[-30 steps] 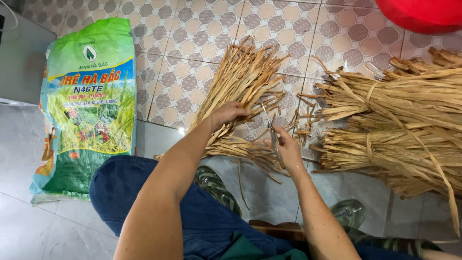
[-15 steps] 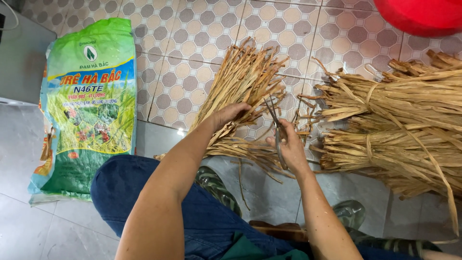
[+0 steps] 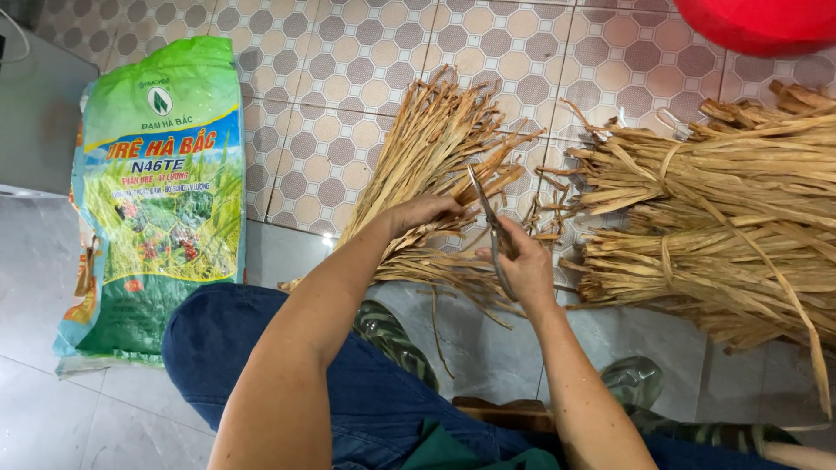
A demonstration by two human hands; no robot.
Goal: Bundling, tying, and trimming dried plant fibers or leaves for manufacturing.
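My left hand (image 3: 424,211) grips a bundle of dry, tan plant strips (image 3: 433,144) that fans out away from me over the tiled floor. My right hand (image 3: 525,265) holds a pair of metal scissors (image 3: 489,222), blades pointing up and away, resting against the bundle just right of my left hand. The strip ends near the blades are ragged. Both forearms reach forward over my blue-trousered knee.
Two tied bundles of the same dry strips (image 3: 731,218) lie to the right. A green printed sack (image 3: 157,200) lies flat at the left. A red round object (image 3: 766,22) sits at the top right corner. Green patterned footwear (image 3: 392,335) is below my hands.
The scissors have shifted from a wider spread to blades nearly together against the bundle, and my right hand moved slightly left. My left hand keeps its grip.
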